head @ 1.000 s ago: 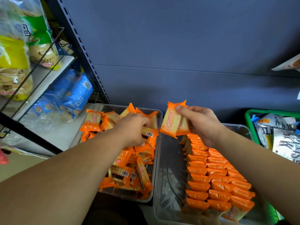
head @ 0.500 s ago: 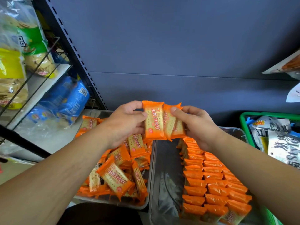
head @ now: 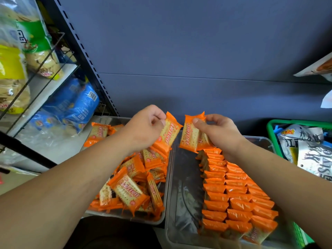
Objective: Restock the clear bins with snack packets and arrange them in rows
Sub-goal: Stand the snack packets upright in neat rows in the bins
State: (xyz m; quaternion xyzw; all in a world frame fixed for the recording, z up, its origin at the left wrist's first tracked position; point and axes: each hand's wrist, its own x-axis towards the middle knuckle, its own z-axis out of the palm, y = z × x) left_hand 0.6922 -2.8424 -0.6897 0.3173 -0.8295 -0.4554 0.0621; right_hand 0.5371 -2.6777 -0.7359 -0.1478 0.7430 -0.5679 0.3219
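Now | left hand (head: 143,129) pinches lone packet (head: 168,135) at top | right hand (head: 221,132) clamps packet stack (head: 190,137) under thumb

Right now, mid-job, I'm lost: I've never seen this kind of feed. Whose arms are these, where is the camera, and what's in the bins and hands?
There is no machine: these are a person's bare arms, seen from one wide-angle camera worn on their head, looking forward and down. The left hand pinches one orange cracker packet; the right hand holds what looks like a pair of packets. Below, the left clear bin holds a loose pile of the same packets. The right clear bin has neat rows standing along its right side; its left side is bare. A green basket of other snack bags sits far right; blue bags lie on the shelf at left.
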